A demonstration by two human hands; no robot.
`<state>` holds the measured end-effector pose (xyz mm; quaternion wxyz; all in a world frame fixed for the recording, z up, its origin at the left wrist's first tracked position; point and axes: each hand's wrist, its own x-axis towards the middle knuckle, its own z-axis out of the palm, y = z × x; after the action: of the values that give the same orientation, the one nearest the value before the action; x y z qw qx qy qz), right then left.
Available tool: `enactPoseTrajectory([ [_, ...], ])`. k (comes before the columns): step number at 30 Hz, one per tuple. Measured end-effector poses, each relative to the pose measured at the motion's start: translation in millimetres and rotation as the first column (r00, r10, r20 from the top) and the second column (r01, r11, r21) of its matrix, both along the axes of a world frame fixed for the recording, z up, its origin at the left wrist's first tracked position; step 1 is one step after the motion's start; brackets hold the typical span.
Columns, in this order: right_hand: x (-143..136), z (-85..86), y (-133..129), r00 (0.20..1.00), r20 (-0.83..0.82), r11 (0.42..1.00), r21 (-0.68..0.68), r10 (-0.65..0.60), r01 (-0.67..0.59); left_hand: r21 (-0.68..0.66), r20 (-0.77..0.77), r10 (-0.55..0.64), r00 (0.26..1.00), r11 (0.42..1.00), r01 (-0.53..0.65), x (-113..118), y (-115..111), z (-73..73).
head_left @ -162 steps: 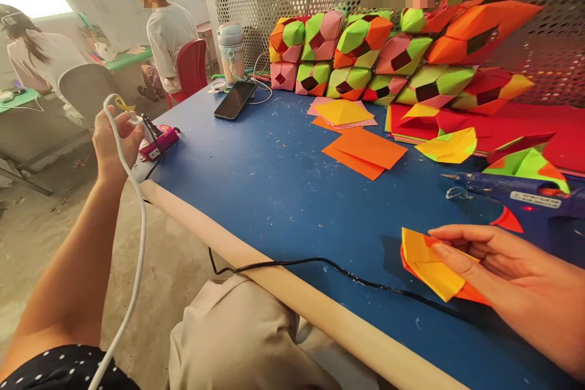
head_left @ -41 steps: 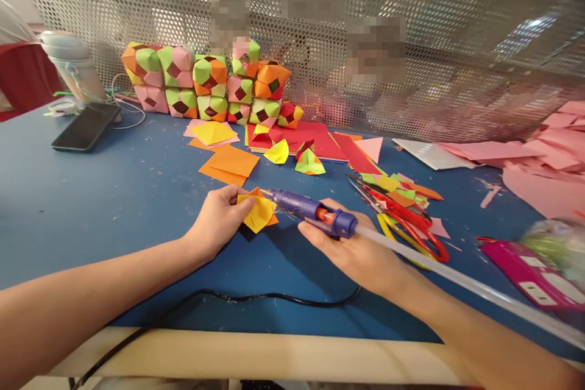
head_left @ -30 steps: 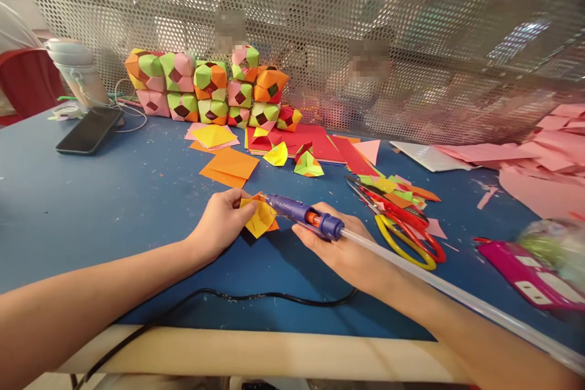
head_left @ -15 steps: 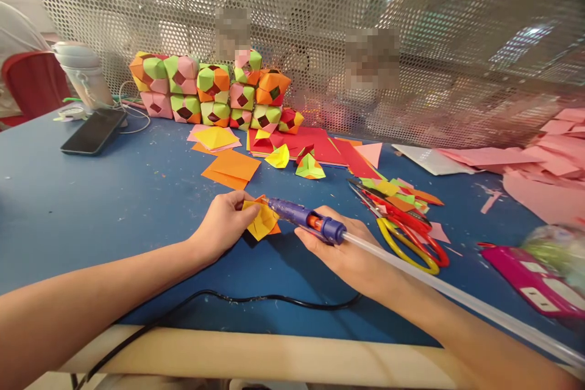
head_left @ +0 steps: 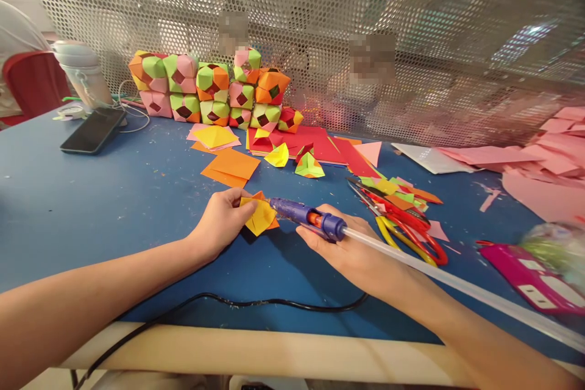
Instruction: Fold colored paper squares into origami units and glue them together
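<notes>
Between the thumb and fingers of my left hand is a folded yellow and orange paper piece, pinched at its left edge. My right hand is closed around a blue hot glue gun, and a long clear glue stick sticks out of its back end. The gun's nozzle is at the upper right edge of the paper piece; whether it touches cannot be told. Beyond my left hand lie orange paper squares. A folded yellow piece and a green and orange one stand farther back.
Stacked paper modules line the mesh screen. Scissors and paper scraps lie right of my right hand, with a pink box farther right. A phone and a tumbler are at left. A black cord crosses in front.
The nozzle has shifted slightly right, away from the middle of the paper's top edge. My left hand has tilted the paper piece a little and moved slightly left.
</notes>
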<state>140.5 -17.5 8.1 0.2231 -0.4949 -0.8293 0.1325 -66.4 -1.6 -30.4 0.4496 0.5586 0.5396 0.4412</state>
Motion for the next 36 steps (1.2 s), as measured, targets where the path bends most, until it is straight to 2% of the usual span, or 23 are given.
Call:
enactPoseTrajectory([
  [6,0.6,1.5,-0.6,1.0,0.009,1.0,-0.017,-0.008,0.009,-0.017,-0.015,-0.001,1.0,1.0,0.001,1.1,-0.9,4.3],
  [11,1.0,-0.3,-1.3,1.0,-0.026,1.0,0.0,-0.017,0.017,-0.012,-0.022,-0.023,0.999,1.0,0.023,0.8,-0.4,2.8],
  [16,0.0,1.8,-3.8,1.0,0.006,1.0,-0.017,-0.011,0.011,-0.008,-0.038,-0.019,0.999,1.0,0.019,0.4,-0.1,2.7],
  [21,1.9,-2.0,-2.5,1.0,0.001,0.997,0.071,-0.007,0.007,-0.012,-0.023,-0.026,0.999,1.0,0.026,0.9,0.2,3.6],
  [27,3.5,-3.6,-2.1,1.0,0.003,0.994,0.107,0.0,0.0,-0.036,0.04,-0.022,0.999,0.999,0.023,0.7,0.8,2.8],
  [36,1.7,-0.2,-3.2,1.0,-0.021,0.999,0.034,-0.014,0.015,-0.04,0.042,-0.037,0.998,0.998,0.038,0.0,1.4,1.4],
])
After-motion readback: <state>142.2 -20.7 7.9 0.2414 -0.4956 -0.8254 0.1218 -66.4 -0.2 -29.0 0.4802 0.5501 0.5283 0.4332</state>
